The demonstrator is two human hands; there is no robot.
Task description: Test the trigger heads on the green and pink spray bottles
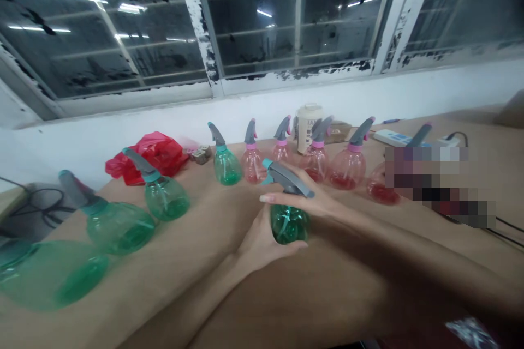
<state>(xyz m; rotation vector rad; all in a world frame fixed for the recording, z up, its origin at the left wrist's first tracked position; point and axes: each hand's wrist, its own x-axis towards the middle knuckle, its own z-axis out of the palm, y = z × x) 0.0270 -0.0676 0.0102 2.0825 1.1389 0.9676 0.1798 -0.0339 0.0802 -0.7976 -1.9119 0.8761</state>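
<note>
A green spray bottle with a grey and teal spray head stands upright between my hands. My left hand wraps around its lower body, thumb along the near side. Around the neck, just below the spray head, my right hand is closed, with some of its fingers hidden behind the bottle. Behind them, a green bottle and several pink spray bottles form a row. More green spray bottles curve along the left side, the nearest cut by the frame edge. Coloured liquid sits low in the bottles.
A crumpled red plastic bag lies at the back left. Near the wall stand a lidded cup and a brown box. A white power strip and cables are at the right. Windows rise behind the table.
</note>
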